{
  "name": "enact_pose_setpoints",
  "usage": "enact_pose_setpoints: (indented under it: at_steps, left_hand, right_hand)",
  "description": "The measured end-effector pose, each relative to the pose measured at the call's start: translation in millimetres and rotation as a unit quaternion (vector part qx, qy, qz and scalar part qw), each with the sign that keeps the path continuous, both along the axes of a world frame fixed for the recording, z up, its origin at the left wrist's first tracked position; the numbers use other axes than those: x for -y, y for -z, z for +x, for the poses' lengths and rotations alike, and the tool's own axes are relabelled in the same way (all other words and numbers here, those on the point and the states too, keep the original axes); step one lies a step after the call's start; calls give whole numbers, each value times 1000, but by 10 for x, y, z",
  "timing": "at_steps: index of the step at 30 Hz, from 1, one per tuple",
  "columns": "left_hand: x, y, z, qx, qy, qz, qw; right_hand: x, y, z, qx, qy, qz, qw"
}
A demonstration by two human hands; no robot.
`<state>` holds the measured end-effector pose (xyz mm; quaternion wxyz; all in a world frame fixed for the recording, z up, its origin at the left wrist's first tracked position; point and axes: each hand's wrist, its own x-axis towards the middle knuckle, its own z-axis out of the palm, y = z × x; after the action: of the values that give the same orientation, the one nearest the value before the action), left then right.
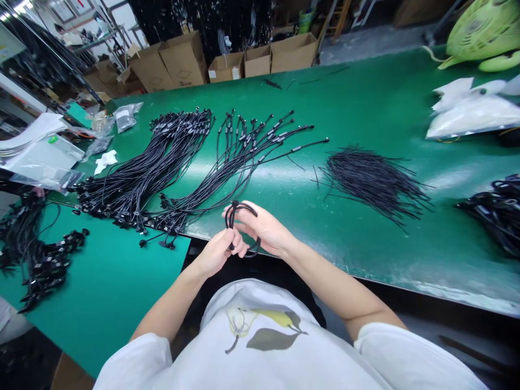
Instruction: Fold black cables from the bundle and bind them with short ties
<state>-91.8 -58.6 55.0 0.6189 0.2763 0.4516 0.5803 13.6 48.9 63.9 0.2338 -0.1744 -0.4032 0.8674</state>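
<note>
The black cable coil is slim and smooth, wound into several round loops that overlap too closely to number, with a small dark knob-like spot on its upper edge. It is held up over the near edge of the green table, left of the strip pile and closer to the body. The left hand pinches the loops between thumb and fingers; the right hand curls its fingers through the ring, and whether they press on the cable I cannot tell. There is one coil in the hands and one strip pile, made of a great many thin black strands. Left of the pile lie two spreads of straight cables: the loose spread nearer it, the dense spread farther off. One more clump of cables sits far left of the pile, and one dark tangle to its right. Beyond and left of it stand three low cartons; beyond and right, one yellow-green fan.
</note>
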Motion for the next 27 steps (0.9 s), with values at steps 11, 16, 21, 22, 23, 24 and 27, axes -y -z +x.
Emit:
enact_pose_setpoints:
  at_steps: [11, 16, 21, 22, 23, 24, 27]
  left_hand:
    - [76, 202, 175, -9, -42, -29, 999]
    - [56, 240, 234, -4, -10, -87, 996]
    - [118, 89, 133, -13, 68, -76, 995]
    - [141, 49, 105, 11, 96, -72, 993]
    - [163, 16, 82, 42, 120, -70, 989]
    - [182, -7, 67, 74, 136, -70, 985]
    - [212, -4, 52, 131, 147, -74, 978]
  right_hand:
    - [118, 11, -50, 34, 12, 104, 994]
    - [169, 95, -89, 76, 53, 221, 971]
    - [66, 44, -13, 62, -81, 36, 994]
    - [46, 9, 2, 45, -96, -7, 994]
    - [35, -28, 11, 21, -93, -37, 995]
    - [32, -61, 16, -5, -80, -54, 995]
    - [64, -114, 18, -63, -72, -58, 994]
